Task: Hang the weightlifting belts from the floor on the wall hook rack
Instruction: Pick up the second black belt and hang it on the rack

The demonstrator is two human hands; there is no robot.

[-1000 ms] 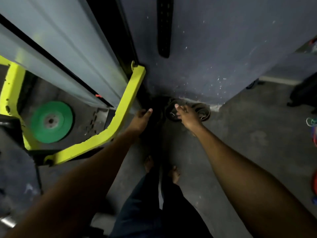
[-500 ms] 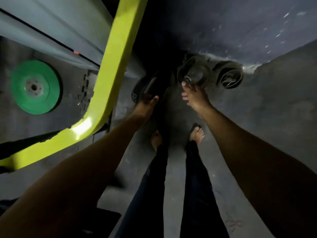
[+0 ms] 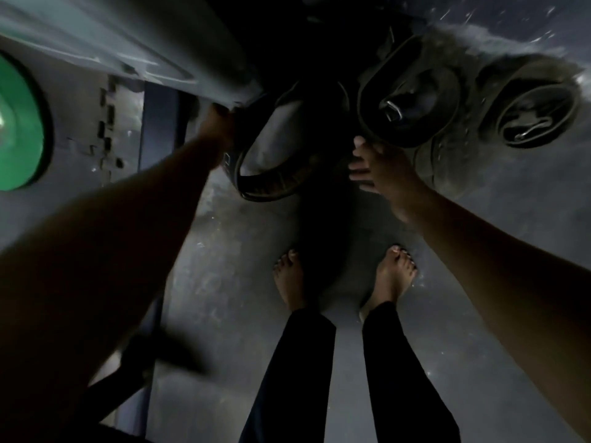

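Note:
Three coiled weightlifting belts lie on the dark floor at the foot of the wall. The left belt is a black loop. The middle belt and the right belt are brownish coils with metal buckles inside. My left hand reaches down to the upper left rim of the left belt, its fingers hidden in shadow. My right hand touches the near rim of the middle belt with fingers spread. The hook rack is out of view.
A grey machine panel slants across the upper left. A green weight plate lies at the left edge. My bare feet stand on the grey floor just behind the belts. The blue wall rises at the top right.
The view dropped closer to the floor. Both hands moved down onto the belts: the left to the black loop, the right to the middle coil. The yellow frame left the view.

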